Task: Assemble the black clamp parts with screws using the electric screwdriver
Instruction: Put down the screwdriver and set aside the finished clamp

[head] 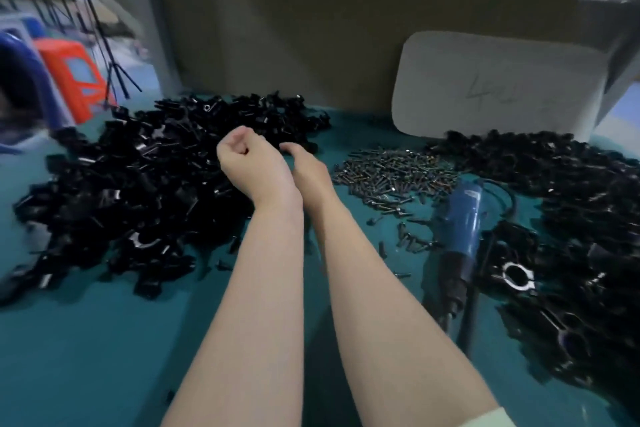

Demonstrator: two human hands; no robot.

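Observation:
A big heap of loose black clamp parts [131, 191] covers the left of the teal table [86, 357]. My left hand [242, 158] hovers over the heap's right edge, curled into a fist with nothing visible inside it. My right hand [306, 166] lies just beside it, partly hidden behind the left wrist, and its fingertips dip toward the heap out of sight. A pile of dark screws [391, 170] lies to the right of my hands. The blue electric screwdriver [462, 218] lies on the table beyond the screws, tip toward me, its black cable curling behind it.
A second heap of black clamps [571, 204] fills the right side, some of them joined into rings. A white card [498, 83] leans on a large cardboard box [311, 28] at the back. Orange and blue stools [72, 80] stand past the table's left edge.

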